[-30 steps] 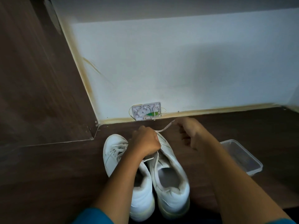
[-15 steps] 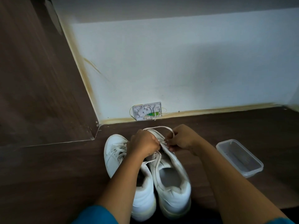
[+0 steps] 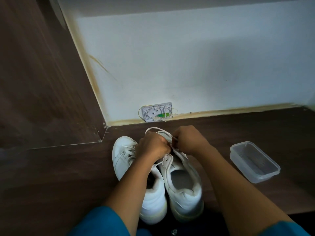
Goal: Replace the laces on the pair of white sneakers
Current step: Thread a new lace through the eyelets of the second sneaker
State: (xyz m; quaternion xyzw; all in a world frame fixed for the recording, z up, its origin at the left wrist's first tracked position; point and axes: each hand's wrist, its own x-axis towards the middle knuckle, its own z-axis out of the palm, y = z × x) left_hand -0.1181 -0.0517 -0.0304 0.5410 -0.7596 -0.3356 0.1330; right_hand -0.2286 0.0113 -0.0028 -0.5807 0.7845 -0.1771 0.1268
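The white lace point(image 3: 152, 128) arcs in a loop just beyond the knuckles of both hands, and each end of it runs down into a hand. The left hand point(image 3: 151, 146) is curled, back upward, with its fingers closed on the lace over the front of the open sneaker point(image 3: 183, 184). The right hand point(image 3: 188, 140), almost touching the left, pinches the lace between thumb and fingertips on the same spot. The open sneaker lies directly under both hands, toe pointing away from the person and heel toward them. Its tongue is loose and its rear eyelets show bare below the left wrist.

The laced sneaker point(image 3: 124, 155) lies just to the left of the left hand, side by side with the open one and touching it along the heel. The left forearm crosses over its rear half.

Both shoes sit on a dark wooden floor point(image 3: 51, 176). Well to the right of the right hand stands a clear plastic container point(image 3: 254, 161), lidless. Beyond the hands, a white wall plate point(image 3: 157, 112) with a green part sits at the foot of the pale wall point(image 3: 187, 65). Teal sleeves point(image 3: 102, 222) cover the upper arms.
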